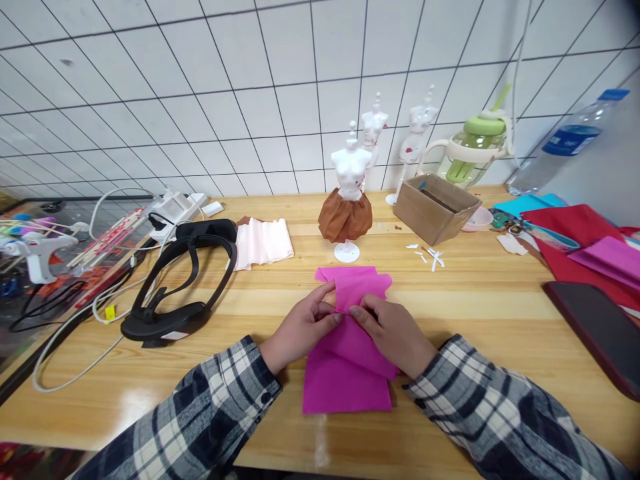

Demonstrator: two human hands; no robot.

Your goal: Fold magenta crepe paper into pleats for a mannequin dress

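A sheet of magenta crepe paper [347,393] lies on the wooden table in front of me, its upper part folded and gathered. My left hand [305,327] pinches the gathered fold between thumb and fingers from the left. From the right, my right hand [395,333] pinches the same fold, the two thumbs almost meeting at the middle. Just beyond the paper stands a small white dress form [351,167] wearing a puffy brown skirt [345,217]. Some fingertips are hidden behind the paper.
At left are a black headset strap [225,257], pale pink pleated paper [265,242], cables and a glue gun [40,253]. A cardboard box [434,213], white scraps [435,259], a green-lidded bottle [475,150], a water bottle [570,143], red sheets [565,223] and a phone [595,333] lie right.
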